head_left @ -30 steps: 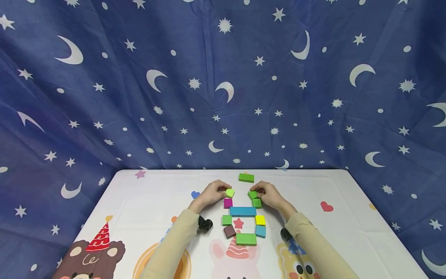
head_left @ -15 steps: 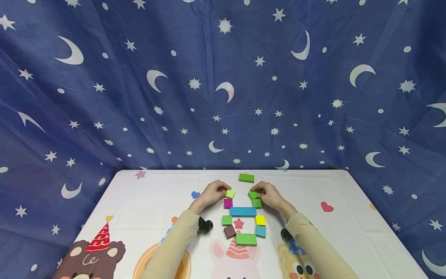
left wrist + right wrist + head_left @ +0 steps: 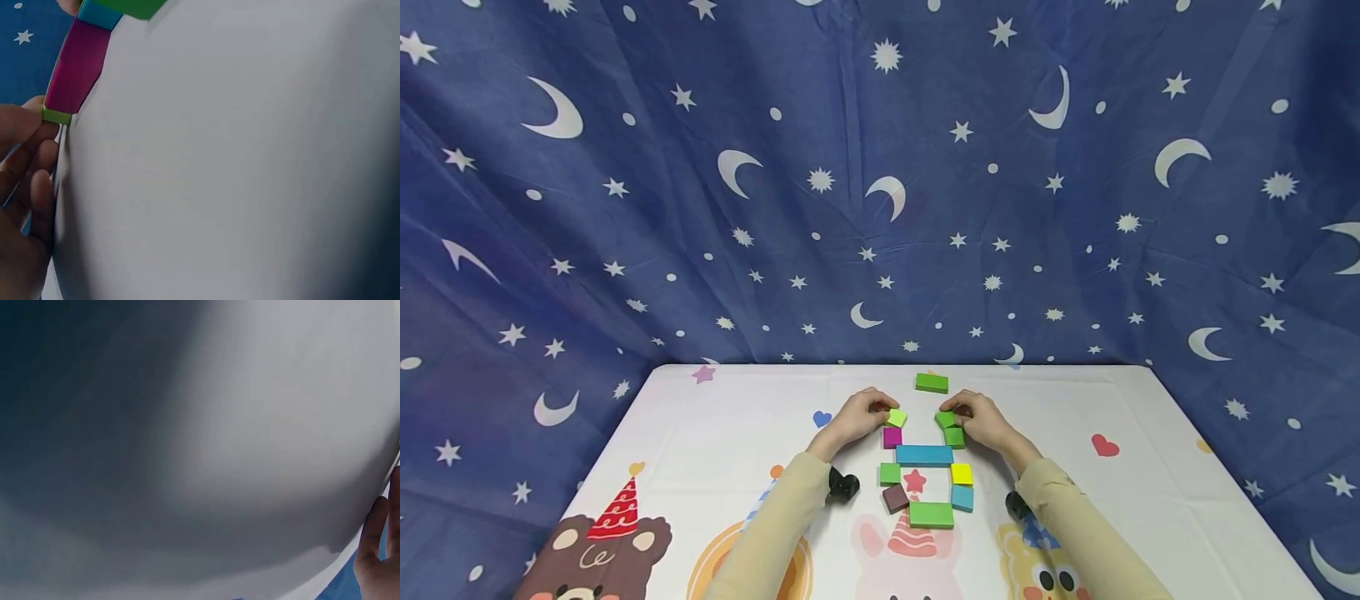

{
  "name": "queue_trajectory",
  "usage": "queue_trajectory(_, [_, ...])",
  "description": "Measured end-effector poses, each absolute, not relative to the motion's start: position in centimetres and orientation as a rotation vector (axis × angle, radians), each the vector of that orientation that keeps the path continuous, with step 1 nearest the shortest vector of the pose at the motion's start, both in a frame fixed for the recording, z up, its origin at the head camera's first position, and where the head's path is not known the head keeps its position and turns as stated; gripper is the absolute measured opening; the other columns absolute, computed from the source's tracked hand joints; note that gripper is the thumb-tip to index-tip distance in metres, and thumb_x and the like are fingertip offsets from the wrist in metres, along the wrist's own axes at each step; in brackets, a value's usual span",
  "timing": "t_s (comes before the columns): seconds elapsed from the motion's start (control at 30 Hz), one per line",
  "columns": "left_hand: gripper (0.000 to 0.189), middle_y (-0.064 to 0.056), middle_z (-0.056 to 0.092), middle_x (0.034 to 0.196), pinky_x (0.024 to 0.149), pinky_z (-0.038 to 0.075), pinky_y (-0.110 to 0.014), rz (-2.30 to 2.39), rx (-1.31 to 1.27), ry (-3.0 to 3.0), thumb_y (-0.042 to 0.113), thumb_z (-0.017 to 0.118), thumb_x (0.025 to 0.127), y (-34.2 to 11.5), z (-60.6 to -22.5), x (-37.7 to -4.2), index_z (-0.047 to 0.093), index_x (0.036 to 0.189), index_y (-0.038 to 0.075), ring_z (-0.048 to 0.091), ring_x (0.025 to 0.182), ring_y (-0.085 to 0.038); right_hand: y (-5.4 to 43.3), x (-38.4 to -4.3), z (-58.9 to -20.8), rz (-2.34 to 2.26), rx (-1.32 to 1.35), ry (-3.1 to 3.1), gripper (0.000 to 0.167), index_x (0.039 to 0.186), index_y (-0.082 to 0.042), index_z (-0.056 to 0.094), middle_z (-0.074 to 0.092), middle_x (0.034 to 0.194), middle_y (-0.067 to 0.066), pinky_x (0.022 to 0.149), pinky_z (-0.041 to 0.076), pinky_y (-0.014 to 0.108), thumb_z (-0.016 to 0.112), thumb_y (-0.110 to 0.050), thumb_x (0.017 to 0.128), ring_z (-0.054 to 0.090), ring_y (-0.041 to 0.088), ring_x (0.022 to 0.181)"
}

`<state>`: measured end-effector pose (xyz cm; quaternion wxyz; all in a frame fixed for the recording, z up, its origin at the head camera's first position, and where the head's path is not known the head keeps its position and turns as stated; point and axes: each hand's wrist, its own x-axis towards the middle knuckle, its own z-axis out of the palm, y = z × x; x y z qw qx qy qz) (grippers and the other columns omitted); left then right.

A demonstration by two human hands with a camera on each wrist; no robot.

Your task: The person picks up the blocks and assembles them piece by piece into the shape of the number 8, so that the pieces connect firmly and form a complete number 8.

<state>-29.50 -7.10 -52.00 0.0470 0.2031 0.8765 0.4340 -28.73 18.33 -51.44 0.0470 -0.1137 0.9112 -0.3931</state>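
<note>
In the head view, my left hand pinches a lime-green block, which stands at an angle just beyond a magenta block. The left wrist view shows the fingertips at the lime-green block, right against the magenta block. Opposite, the fingers of my right hand hold a tilted green block that touches another green block nearer me. A long blue block spans between the two sides. The right wrist view catches only part of the right hand; its block is hidden there.
Closer to me, a green cube, brown block, long green block, light-blue block and yellow block form a ring. Another green block lies near the back edge of the table.
The lime-green block has turned slightly and edged toward the magenta block. Both hands otherwise stay in place, and the other blocks have not moved.
</note>
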Motion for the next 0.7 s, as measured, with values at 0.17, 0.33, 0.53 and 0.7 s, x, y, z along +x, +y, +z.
queue_trajectory(0.17, [0.021, -0.008, 0.065, 0.099, 0.082, 0.045, -0.026, 1.366, 0.609, 2.651, 0.002, 0.059, 0.089, -7.2, -52.3, -29.5, 0.071, 0.105, 0.007, 0.055, 0.088, -0.013, 18.4, -28.6, -51.2, -1.23, -0.348, 2.746, 0.034, 0.104, -0.004, 0.071, 0.065, 0.104, 0.01, 0.086, 0.05, 0.039, 0.054, 0.015, 0.082, 0.057, 0.021, 0.093])
queue_trajectory(0.33, [0.023, -0.007, 0.065, 0.103, 0.084, 0.045, -0.026, 1.392, 0.592, 2.604, 0.004, 0.059, 0.09, -7.4, -52.4, -29.7, 0.071, 0.108, 0.009, 0.055, 0.091, -0.013, 18.9, -28.7, -50.7, -1.243, -0.35, 2.689, 0.032, 0.108, -0.004, 0.07, 0.064, 0.111, 0.014, 0.082, 0.05, 0.035, 0.054, 0.011, 0.085, 0.056, 0.022, 0.096])
queue_trajectory(0.53, [0.024, -0.007, 0.064, 0.104, 0.084, 0.046, -0.025, 1.406, 0.559, 2.563, 0.006, 0.059, 0.09, -7.5, -52.4, -29.8, 0.07, 0.111, 0.01, 0.055, 0.091, -0.011, 19.4, -29.0, -50.3, -1.281, -0.4, 2.599, 0.036, 0.12, 0.0, 0.064, 0.061, 0.117, 0.02, 0.074, 0.045, 0.026, 0.055, 0.006, 0.085, 0.054, 0.024, 0.095])
queue_trajectory(0.7, [0.024, -0.009, 0.064, 0.101, 0.081, 0.045, -0.022, 1.423, 0.567, 2.562, 0.005, 0.06, 0.089, -7.7, -52.6, -29.8, 0.07, 0.11, 0.007, 0.054, 0.088, -0.011, 19.7, -29.4, -50.3, -1.352, -0.412, 2.518, 0.043, 0.128, 0.003, 0.056, 0.062, 0.114, 0.023, 0.081, 0.046, 0.027, 0.058, 0.004, 0.085, 0.057, 0.026, 0.099])
